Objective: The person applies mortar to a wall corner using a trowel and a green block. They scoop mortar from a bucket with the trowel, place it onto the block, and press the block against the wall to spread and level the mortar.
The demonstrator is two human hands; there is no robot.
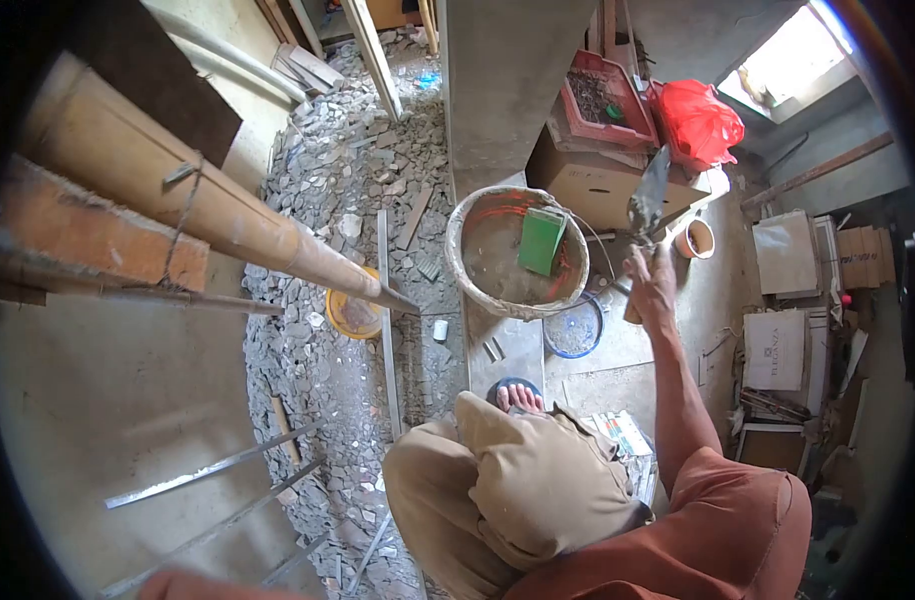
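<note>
In our right grip (pixel 651 283) we clasp the trowel (pixel 649 200), jutting forward past it, but cannot tell what our left grip (pixel 203 588) does.

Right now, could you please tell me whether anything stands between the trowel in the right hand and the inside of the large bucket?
The wire handle and rim of the bucket lie between, and a green object sits inside, toward the right hand. Nothing else visible blocks the trowel.

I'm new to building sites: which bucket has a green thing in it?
The large pale-rimmed bucket: only it holds a green object; the yellow bucket and blue-rimmed bucket show none.
</note>
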